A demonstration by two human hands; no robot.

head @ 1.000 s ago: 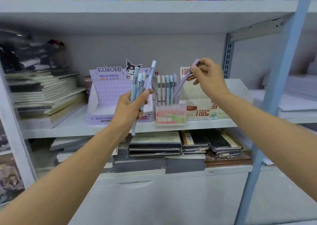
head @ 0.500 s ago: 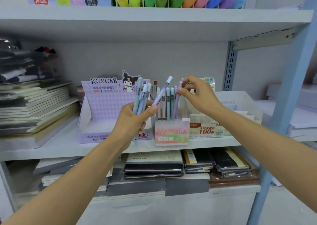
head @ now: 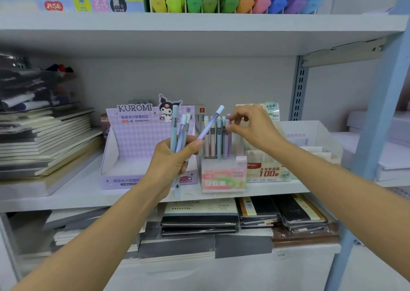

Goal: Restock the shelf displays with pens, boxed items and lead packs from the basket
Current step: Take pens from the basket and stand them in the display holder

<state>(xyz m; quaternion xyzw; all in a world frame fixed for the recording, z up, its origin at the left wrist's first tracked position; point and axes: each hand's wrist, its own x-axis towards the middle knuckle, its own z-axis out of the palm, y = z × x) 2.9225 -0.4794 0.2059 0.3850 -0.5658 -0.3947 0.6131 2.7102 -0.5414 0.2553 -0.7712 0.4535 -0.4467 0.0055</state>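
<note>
Fingertips (head: 233, 128) of right hand (head: 253, 127) pinch cap of lilac pen (head: 227, 142) standing in clear Fruit Soda holder (head: 224, 180) on middle shelf (head: 88, 193). Left hand (head: 173, 160) grips four more pens (head: 180, 133) just beside. Judged: pens partly stocked, handful left; basket not visible.

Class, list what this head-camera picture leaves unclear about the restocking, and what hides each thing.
- The basket: outside the head view.
- Middles of the pens, head view: covered by the left hand.
- Grip of the right hand on the purple pen, head view: fingertips overlap it.
- Top-shelf markers, head view: cut by the upper edge.
</note>
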